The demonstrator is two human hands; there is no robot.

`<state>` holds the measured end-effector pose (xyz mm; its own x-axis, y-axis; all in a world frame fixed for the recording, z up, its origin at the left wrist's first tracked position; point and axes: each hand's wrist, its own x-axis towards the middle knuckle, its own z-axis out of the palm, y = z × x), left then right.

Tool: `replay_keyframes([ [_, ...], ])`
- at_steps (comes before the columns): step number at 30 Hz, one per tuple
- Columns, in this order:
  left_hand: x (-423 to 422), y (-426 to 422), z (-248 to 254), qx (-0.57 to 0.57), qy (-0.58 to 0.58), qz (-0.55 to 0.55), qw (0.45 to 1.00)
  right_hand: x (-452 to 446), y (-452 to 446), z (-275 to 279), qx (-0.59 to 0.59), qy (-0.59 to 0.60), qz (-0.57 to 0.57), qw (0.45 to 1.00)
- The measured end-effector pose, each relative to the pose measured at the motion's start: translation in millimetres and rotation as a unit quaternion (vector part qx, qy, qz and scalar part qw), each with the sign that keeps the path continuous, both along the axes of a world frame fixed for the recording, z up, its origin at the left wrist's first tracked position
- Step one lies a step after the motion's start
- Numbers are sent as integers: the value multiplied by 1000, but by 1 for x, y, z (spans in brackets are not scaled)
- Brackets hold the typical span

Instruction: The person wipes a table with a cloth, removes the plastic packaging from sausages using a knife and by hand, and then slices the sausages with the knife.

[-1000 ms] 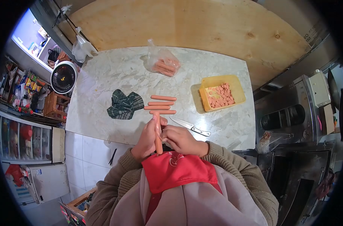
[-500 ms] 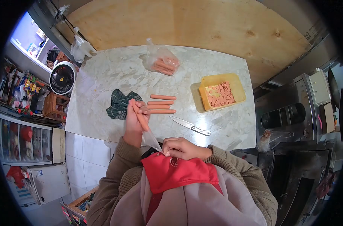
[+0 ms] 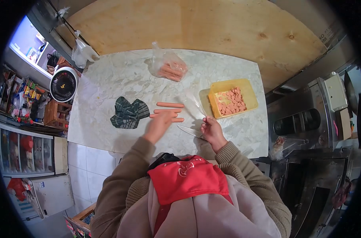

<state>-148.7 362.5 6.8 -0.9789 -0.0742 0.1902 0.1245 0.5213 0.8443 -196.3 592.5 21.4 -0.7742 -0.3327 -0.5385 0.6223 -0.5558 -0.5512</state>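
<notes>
My left hand (image 3: 159,126) is over the left ends of several peeled sausages (image 3: 170,105) lying in a row on the table. Its fingers are smeared by motion and partly hide the lower sausages, so whether it holds one cannot be told. My right hand (image 3: 213,130) pinches a thin clear plastic casing (image 3: 193,104), which stretches up and to the left above the tabletop. Beneath that hand lies a knife (image 3: 189,131), its blade pointing left and its handle mostly covered. Left of the sausages is a crumpled dark green checked cloth (image 3: 128,113).
A yellow tub (image 3: 250,95) of sliced sausage rounds (image 3: 232,102) stands at the right of the marbled table (image 3: 105,79). Toward the back sits a clear bag of sausages (image 3: 171,68). A round fan (image 3: 64,84) is beyond the left edge, and a plywood board (image 3: 188,23) rises behind.
The sausage that was in my left hand is out of its casing. My right hand has moved up and right with the casing, while my left hand has lowered over the row.
</notes>
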Motion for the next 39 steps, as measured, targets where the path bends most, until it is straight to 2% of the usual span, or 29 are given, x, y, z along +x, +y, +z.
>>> replay_keyframes([
  [1, -6, 10, -4, -70, 15, -49, 996, -5, -1, -19, 12, -27, -9, 1000],
  [2, -8, 15, -7, -69, 16, -50, 996, -8, -2, -38, 24, -55, -18, 998],
  [5, -13, 26, -2, -290, -1, -96, 952, -10, -6, -41, 54, -81, -14, 995],
  [8, -15, 24, -6, -288, 11, -97, 952, -2, -8, -35, 90, -89, 23, 992],
  [10, -12, 24, -4, -287, 17, -97, 953, 4, -7, -30, 128, -54, 54, 989],
  [12, -7, 26, 17, -209, 30, -48, 976, 7, -7, -15, 148, -34, 66, 986],
  [14, -5, 27, 34, -171, 37, -24, 984, 14, -12, 7, 216, 100, 121, 964],
  [15, -4, 26, 40, -119, 77, -29, 989, 17, -15, 19, 248, 165, 148, 943],
  [16, -2, 26, 46, -67, 117, -35, 990, 20, -20, 32, 248, 165, 148, 943],
  [17, 0, 27, 55, -14, 155, -40, 987, 22, -25, 46, 243, 227, 144, 932],
  [18, 5, 28, 64, -15, 155, -40, 987, 23, -30, 59, 238, 288, 139, 917],
  [19, 14, 32, 80, 95, 64, -48, 992, 24, -31, 71, 232, 349, 134, 898],
  [21, 29, 36, 104, 306, -120, -59, 943, 23, -33, 93, 223, 392, 140, 881],
  [22, 32, 36, 110, 305, -119, -57, 943, 24, -33, 102, 215, 434, 147, 863],
  [23, 35, 35, 114, 354, -143, -70, 921, 25, -34, 108, 206, 474, 153, 842],
  [25, 40, 34, 120, 451, -189, -97, 867, 27, -34, 114, 196, 471, 157, 845],
  [28, 45, 37, 127, 442, -191, -78, 873, 31, -33, 123, 177, 465, 164, 852],
  [30, 48, 41, 130, 438, -192, -68, 876, 33, -32, 131, 191, 417, 181, 870],
  [33, 52, 50, 132, 326, -122, -8, 937, 36, -34, 129, 191, 380, 191, 885],
  [37, 54, 51, 131, 264, -107, -14, 958, 41, -39, 124, 172, 344, 190, 903],
  [39, 55, 51, 131, 272, -90, -15, 958, 43, -40, 122, 163, 325, 186, 913],
])
